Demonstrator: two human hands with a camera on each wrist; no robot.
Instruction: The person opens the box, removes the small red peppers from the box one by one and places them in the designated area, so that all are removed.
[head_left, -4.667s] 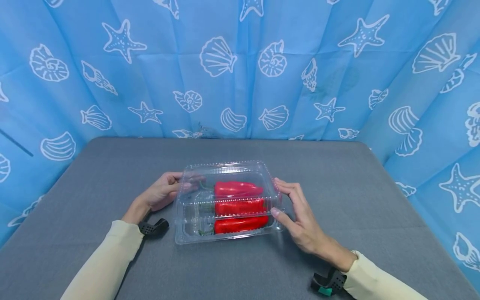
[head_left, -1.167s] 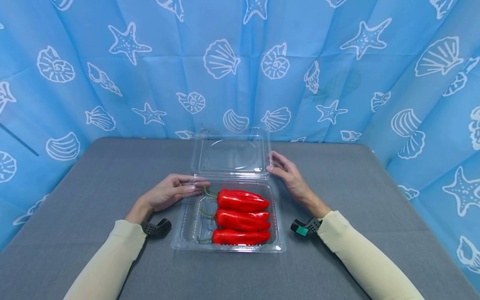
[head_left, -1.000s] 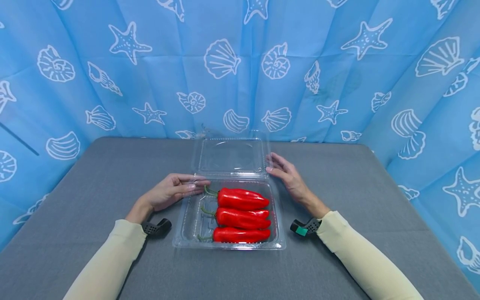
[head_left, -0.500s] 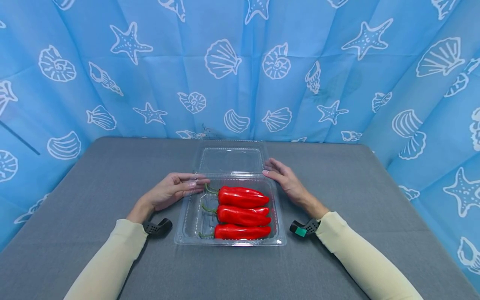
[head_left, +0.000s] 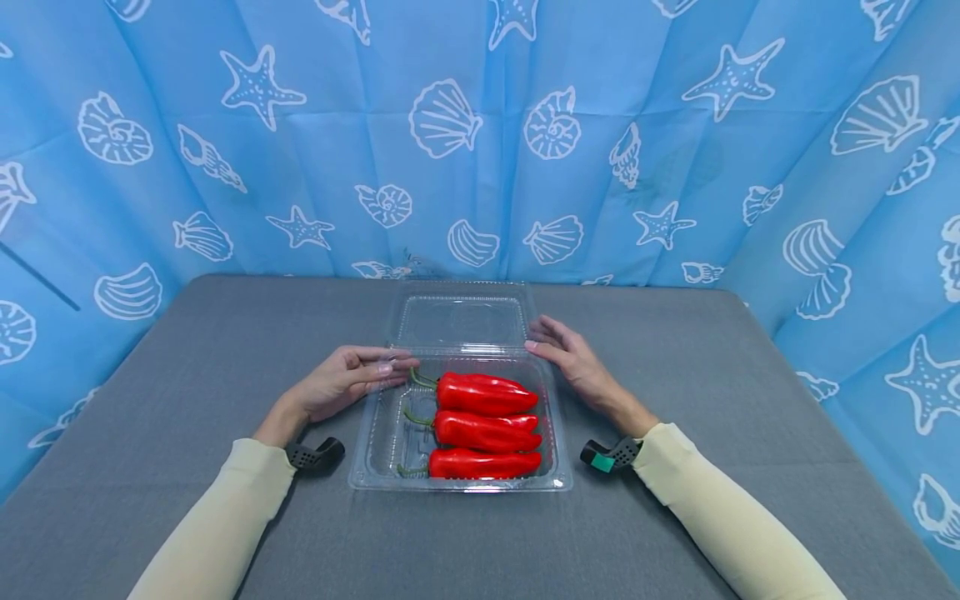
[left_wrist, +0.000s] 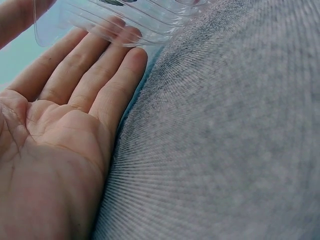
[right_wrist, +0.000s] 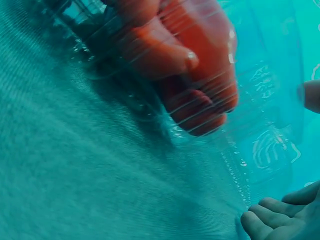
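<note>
A clear plastic clamshell container (head_left: pixel 378 479) lies on the table with its lid (head_left: pixel 461 321) folded back toward the far side. Inside its base, red peppers lie side by side: a far one (head_left: pixel 487 393), a middle one (head_left: pixel 487 431) and a near one (head_left: pixel 483 463), green stems to the left. My left hand (head_left: pixel 341 385) is at the back left corner of the base, fingers nearly straight against the clear wall, as the left wrist view shows. My right hand (head_left: pixel 577 362) is beside the lid's right edge near the hinge, thumb and fingers apart; whether it touches the lid I cannot tell.
A grey cloth covers the table (head_left: pixel 675 400). Behind it and to both sides hangs a blue curtain (head_left: pixel 322 150) with white shells and starfish. The table's far edge lies just beyond the lid.
The lid has swung from over the peppers back toward the far side, where it lies low. My right hand moved away from me with it. The left hand stayed near the back left corner.
</note>
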